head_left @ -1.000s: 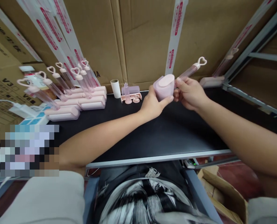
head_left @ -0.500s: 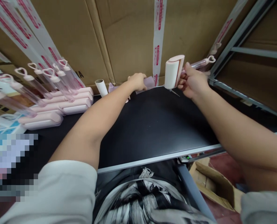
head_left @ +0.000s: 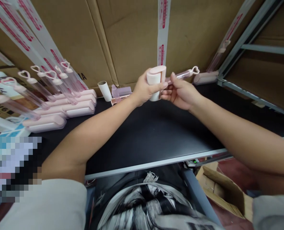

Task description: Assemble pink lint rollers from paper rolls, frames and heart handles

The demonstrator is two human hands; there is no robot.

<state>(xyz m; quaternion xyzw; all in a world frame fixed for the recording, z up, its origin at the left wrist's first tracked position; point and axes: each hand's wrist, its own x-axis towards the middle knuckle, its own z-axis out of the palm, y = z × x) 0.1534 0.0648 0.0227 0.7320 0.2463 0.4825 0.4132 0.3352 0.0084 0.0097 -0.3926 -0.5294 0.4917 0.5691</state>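
My left hand [head_left: 143, 87] has swung back to upper centre, clasping the lint roller [head_left: 156, 70], white roll [head_left: 154, 80] uncovered, while my right hand [head_left: 182, 92] pinches its handle [head_left: 183, 75].

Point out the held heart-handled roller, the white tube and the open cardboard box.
Held heart-handled roller [head_left: 154, 79]: head view, white side face.
White tube [head_left: 105, 92]: head view, outer wall.
Open cardboard box [head_left: 231, 188]: head view, inner wall.
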